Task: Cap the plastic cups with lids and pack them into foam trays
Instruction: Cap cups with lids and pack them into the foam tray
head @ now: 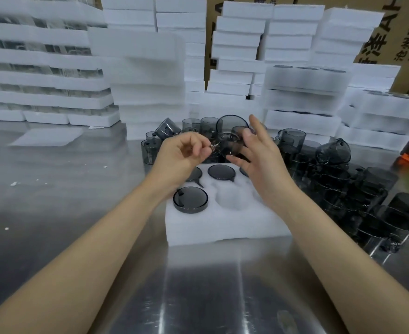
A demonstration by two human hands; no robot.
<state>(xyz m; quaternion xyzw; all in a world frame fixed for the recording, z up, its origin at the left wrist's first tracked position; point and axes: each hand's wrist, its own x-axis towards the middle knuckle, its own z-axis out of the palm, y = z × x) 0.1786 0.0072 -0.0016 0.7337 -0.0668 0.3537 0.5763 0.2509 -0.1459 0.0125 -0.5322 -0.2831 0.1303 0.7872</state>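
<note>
Both hands meet above the foam tray (222, 225): right hand (258, 162) cups a dark cup (231, 147), fingers partly spread; left hand (181, 155) pinches something at the cup's edge, blurred, unidentifiable. The hands hide the tray's far pockets. One capped cup (190, 199) sits in its near-left pocket, and loose cups (343, 189) lie right of the tray.

A reflective stainless-steel table (54, 213) carries the work. A white foam tray (227, 225) lies flat on it at centre; loose smoky-grey plastic cups (357, 189) crowd the surface to the right of the tray and just behind it. Stacks of foam trays (150, 88) stand behind the tray, a single thin foam sheet (46, 137) lies to its far left, and scattered white foam crumbs (13, 183) lie to its left.
</note>
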